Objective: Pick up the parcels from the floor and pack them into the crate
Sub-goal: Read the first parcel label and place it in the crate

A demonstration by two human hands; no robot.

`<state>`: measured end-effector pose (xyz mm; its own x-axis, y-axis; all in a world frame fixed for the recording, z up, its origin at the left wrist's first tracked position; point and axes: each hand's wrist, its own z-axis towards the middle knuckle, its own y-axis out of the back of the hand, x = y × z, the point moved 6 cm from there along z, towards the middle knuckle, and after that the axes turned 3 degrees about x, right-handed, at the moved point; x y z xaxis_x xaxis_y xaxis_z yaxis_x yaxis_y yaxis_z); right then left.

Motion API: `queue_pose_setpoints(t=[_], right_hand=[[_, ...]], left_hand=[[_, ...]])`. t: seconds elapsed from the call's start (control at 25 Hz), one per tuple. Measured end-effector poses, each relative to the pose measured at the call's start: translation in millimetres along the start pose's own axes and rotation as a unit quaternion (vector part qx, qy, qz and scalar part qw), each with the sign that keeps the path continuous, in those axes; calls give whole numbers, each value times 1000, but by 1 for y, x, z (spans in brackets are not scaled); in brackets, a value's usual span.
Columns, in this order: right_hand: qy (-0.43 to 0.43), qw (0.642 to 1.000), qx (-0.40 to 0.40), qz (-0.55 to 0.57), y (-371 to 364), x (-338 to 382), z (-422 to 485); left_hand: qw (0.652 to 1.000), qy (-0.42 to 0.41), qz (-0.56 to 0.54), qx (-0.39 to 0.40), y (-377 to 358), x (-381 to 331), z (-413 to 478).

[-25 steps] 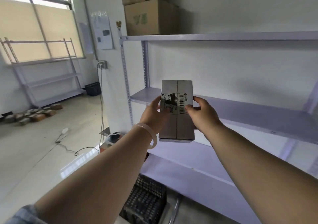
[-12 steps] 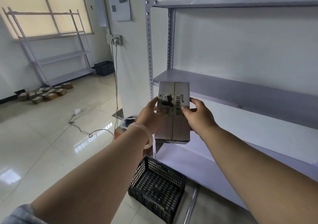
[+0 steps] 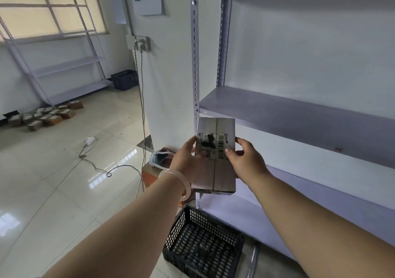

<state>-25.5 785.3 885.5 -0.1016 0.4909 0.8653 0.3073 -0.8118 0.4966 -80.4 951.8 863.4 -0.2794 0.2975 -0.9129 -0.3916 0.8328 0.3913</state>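
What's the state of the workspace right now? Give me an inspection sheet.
Surface: glossy tiled floor.
Job's things: parcel held up; black crate on the floor, no parcel seen inside; more parcels clustered by the far wall.
Clutter: white headset on an orange box beside the grey shelving.
Hands: left hand and right hand both grip the parcel's sides.
Cables: black cable hangs from a wall socket onto the floor; white adapter nearby.
Surroundings: grey shelving at right, second rack by the window.
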Motion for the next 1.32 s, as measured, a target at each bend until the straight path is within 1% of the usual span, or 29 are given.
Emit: queue_pose_setpoints(t=[0.24,0.4,0.48,0.56,0.64,0.72,0.84,0.96,1.04,1.16,1.32], right_hand=[[-79,996,-36,-2,-65,-14,50],[-148,986,-79,19,-115,-31,71],[-181,979,-89,25,-137,-44,78],[-208,974,-86,27,-155,-65,83],[-237,969,-74,24,-172,-94,91],[-264,962,-67,16,-186,-121,96],[-290,955,-51,16,-214,-171,108],[-311,950,-36,17,-249,-229,125],[-340,940,-30,20,-276,-270,130],[-393,919,-21,21,-334,-347,137],[-417,909,18,12,-414,-451,152]], left_hand=[[994,11,-9,105,11,55,85],[986,-11,22,163,19,93,133],[982,11,8,189,17,118,149],[975,30,17,218,8,141,159],[970,44,25,239,-9,169,166],[968,56,33,242,-23,196,169],[963,81,75,245,-50,254,183],[957,113,74,255,-75,315,202],[949,120,82,278,-91,357,210],[933,133,107,317,-121,444,229],[916,179,149,328,-146,557,256]])
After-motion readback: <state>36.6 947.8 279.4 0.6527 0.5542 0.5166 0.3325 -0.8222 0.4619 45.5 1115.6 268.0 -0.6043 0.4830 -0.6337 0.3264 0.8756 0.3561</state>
